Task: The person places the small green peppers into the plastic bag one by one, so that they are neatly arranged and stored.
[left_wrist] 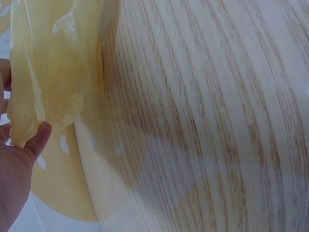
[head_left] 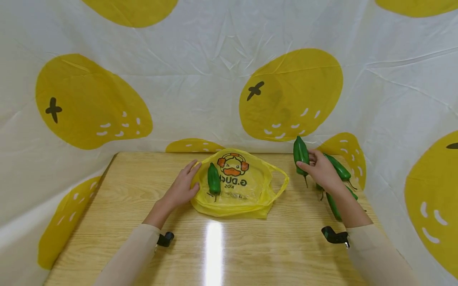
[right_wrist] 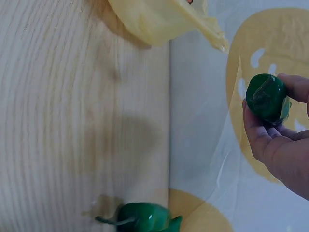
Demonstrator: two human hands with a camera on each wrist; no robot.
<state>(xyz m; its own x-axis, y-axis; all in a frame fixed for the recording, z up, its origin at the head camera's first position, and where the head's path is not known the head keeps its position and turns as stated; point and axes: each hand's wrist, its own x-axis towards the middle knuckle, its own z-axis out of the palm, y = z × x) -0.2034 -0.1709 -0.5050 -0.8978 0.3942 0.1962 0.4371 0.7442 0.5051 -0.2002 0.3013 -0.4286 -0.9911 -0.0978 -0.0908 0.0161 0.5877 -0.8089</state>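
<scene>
A yellow plastic bag (head_left: 255, 180) printed with a duck lies opened out in the middle of the wooden table, its lettering mirrored. Inside it, toward the left, is a green pepper (head_left: 214, 178) with its stem toward me. My left hand (head_left: 182, 184) holds the bag's left edge, thumb on one side and fingers on the other, as the left wrist view shows. To the right of the bag, my right hand (head_left: 323, 171) grips another green pepper (head_left: 300, 155) between thumb and fingers, its stem hanging down; the right wrist view shows that pepper end-on (right_wrist: 265, 99).
Several more green peppers (head_left: 338, 167) lie on the table's right side, partly hidden under my right hand and forearm. A pale sheet (head_left: 200, 91) with yellow fruit prints hangs behind the table (head_left: 143, 171) and at both sides. The bag's handle (head_left: 280, 186) loops toward the right.
</scene>
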